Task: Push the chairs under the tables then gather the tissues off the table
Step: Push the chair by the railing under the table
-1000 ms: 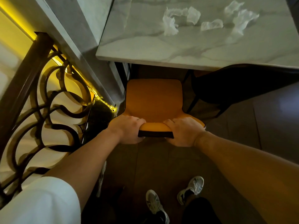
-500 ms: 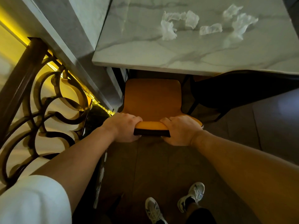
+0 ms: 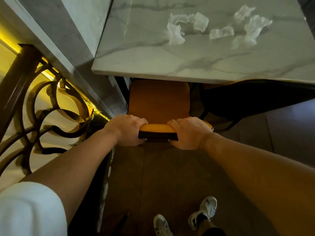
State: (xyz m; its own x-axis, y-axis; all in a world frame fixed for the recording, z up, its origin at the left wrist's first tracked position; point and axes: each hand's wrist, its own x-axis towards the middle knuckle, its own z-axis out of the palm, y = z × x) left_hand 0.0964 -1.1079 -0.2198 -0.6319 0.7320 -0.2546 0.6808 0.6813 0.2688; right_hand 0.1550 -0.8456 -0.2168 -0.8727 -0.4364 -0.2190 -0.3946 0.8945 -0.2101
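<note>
Up top, five crumpled tissues [image 3: 175,34] lay on the one marble table [image 3: 153,62]. Both hands, left hand [image 3: 127,129] and right hand [image 3: 189,132], clenched the backrest of one orange chair [image 3: 158,99], its seat front under the table edge, bare floor [image 3: 162,176] behind.

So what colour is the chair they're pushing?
Orange chair with a black back edge, seen in the head view.

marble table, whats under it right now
Under the marble table sits the front of the orange chair seat; a dark chair is tucked beside it. The legs are mostly hidden by tabletop and shadow.
</note>
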